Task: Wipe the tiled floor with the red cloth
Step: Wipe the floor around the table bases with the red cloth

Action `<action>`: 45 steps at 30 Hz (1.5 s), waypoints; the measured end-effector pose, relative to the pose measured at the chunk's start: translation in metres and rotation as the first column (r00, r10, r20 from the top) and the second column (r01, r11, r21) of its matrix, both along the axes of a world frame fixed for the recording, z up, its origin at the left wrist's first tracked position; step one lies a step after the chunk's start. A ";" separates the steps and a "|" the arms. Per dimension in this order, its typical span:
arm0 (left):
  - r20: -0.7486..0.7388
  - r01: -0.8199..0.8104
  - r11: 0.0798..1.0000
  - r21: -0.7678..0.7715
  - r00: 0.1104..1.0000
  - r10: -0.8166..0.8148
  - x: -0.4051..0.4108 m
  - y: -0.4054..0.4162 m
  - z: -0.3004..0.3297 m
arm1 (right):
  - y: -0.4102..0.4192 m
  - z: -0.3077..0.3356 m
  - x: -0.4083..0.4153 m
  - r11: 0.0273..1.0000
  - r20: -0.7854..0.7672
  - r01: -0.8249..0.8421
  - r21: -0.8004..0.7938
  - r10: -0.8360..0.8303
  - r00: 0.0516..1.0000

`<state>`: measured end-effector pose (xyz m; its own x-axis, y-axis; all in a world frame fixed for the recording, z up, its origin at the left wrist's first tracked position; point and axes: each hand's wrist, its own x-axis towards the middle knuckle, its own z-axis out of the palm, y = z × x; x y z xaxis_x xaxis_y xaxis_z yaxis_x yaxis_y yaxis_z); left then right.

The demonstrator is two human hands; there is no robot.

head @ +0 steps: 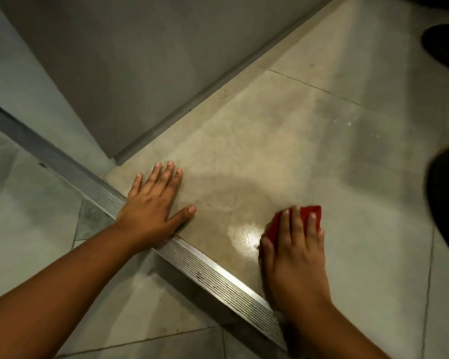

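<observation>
The red cloth (312, 213) lies flat on the beige tiled floor (283, 141), mostly hidden beneath my right hand (294, 251). That hand presses down on the cloth with straight fingers spread over it. A wet, shiny patch (245, 235) glistens on the tile just left of the cloth. My left hand (153, 206) rests flat on the floor with fingers spread, its heel over the metal threshold strip.
A ribbed metal threshold strip (218, 274) runs diagonally from upper left to lower right, with grey tiles (36, 224) on its near side. A grey door or wall panel (114, 73) with a baseboard stands at the back. Dark shapes (446, 203) sit at the right edge.
</observation>
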<state>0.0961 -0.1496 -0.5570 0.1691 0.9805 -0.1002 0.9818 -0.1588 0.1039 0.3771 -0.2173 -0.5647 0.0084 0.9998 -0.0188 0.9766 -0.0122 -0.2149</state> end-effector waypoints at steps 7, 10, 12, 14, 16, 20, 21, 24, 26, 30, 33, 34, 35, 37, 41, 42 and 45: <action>0.023 -0.001 1.000 0.015 1.000 0.001 -0.001 0.000 -0.013 | 0.086 0.002 -0.042 0.991 0.052 -0.128 -0.042 0.130 0.990; 0.046 0.006 1.000 0.019 0.999 -0.007 -0.002 0.001 -0.013 | 0.143 0.002 -0.064 0.993 0.019 -0.091 -0.077 0.093 0.995; 0.056 0.014 1.000 0.015 0.998 -0.014 -0.003 0.001 -0.012 | 0.128 0.003 -0.067 0.992 -0.009 -0.103 -0.068 0.103 0.995; 0.059 0.014 1.000 0.021 0.998 -0.016 -0.001 0.000 -0.011 | 0.073 0.002 -0.069 0.988 -0.038 -0.154 0.022 0.154 0.987; 0.065 0.011 0.999 0.031 0.998 -0.013 -0.001 0.000 -0.012 | 0.021 0.003 -0.072 0.980 -0.039 -0.195 0.048 0.197 0.980; 0.067 0.014 0.999 0.045 0.998 -0.017 -0.002 -0.001 -0.013 | 0.064 0.005 -0.081 0.977 0.007 -0.214 0.002 0.214 0.977; 0.062 0.012 0.999 0.051 0.998 -0.016 -0.002 0.000 -0.013 | 0.094 0.005 -0.086 0.978 -0.004 -0.209 -0.016 0.209 0.978; 0.060 0.014 0.999 0.053 0.998 -0.017 -0.002 0.001 -0.014 | 0.181 0.002 -0.095 0.974 -0.020 -0.221 -0.040 0.220 0.975; 0.075 0.019 0.998 0.054 0.997 -0.023 -0.003 0.001 -0.013 | 0.204 0.003 -0.094 0.966 -0.014 -0.252 -0.056 0.252 0.968; 0.095 0.013 0.998 0.054 0.995 -0.019 -0.002 -0.001 -0.012 | 0.135 0.004 -0.089 0.964 -0.045 -0.266 0.010 0.266 0.963; 0.112 -0.001 0.998 0.061 0.994 -0.006 -0.001 0.000 -0.011 | 0.084 0.004 -0.088 0.961 -0.023 -0.276 0.011 0.276 0.961; 0.108 0.003 0.998 0.066 0.994 -0.010 -0.001 0.001 -0.011 | 0.093 0.003 -0.087 0.959 -0.008 -0.283 -0.016 0.282 0.959; 0.099 0.007 0.998 0.064 0.995 -0.013 -0.001 0.000 -0.012 | 0.111 0.001 -0.090 0.962 0.010 -0.272 -0.031 0.273 0.962; 0.086 0.007 0.998 0.066 0.996 -0.013 -0.002 -0.001 -0.012 | 0.160 -0.001 -0.098 0.970 -0.013 -0.242 -0.029 0.242 0.970; 0.070 0.017 0.998 0.058 0.997 -0.021 -0.002 0.000 -0.011 | 0.201 0.001 -0.107 0.976 -0.011 -0.212 -0.049 0.212 0.977; 0.074 0.015 0.998 0.061 0.997 -0.020 -0.002 0.001 -0.011 | 0.187 0.003 -0.107 0.972 -0.022 -0.232 -0.048 0.231 0.973; 0.065 0.012 0.998 0.067 0.998 -0.017 -0.001 0.000 -0.012 | 0.113 0.006 -0.099 0.949 -0.078 -0.316 0.011 0.316 0.945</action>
<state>0.0948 -0.1492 -0.5688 0.1873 0.9821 -0.0226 0.9708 -0.1815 0.1569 0.2779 -0.1041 -0.5586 -0.3097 0.9508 -0.0079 0.9104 0.2941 -0.2910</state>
